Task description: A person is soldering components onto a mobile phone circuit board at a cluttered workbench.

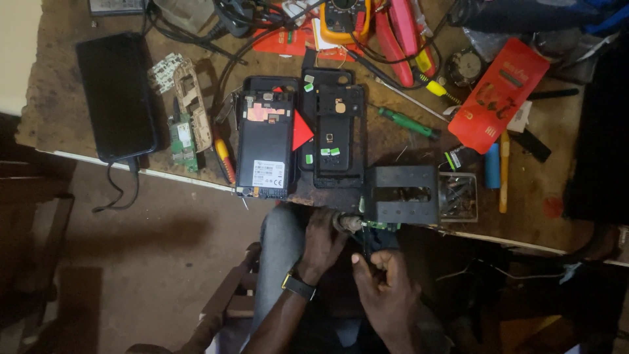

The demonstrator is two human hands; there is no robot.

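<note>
Left hand (322,244) has its grip closed around the knob of a small black vise (401,195) at the desk (65,85) front edge. Right hand (383,288) pinches a thin dark tool (365,248), tip up toward a green circuit board (380,225) under the vise. Opened phone (264,145) and black back frame (337,128) lie just behind.

Small part pinched between left hand (322,244) and right hand (386,292), lower centre: too dark to identify. Multimeter (341,16), top centre: cut off by frame edge.
</note>
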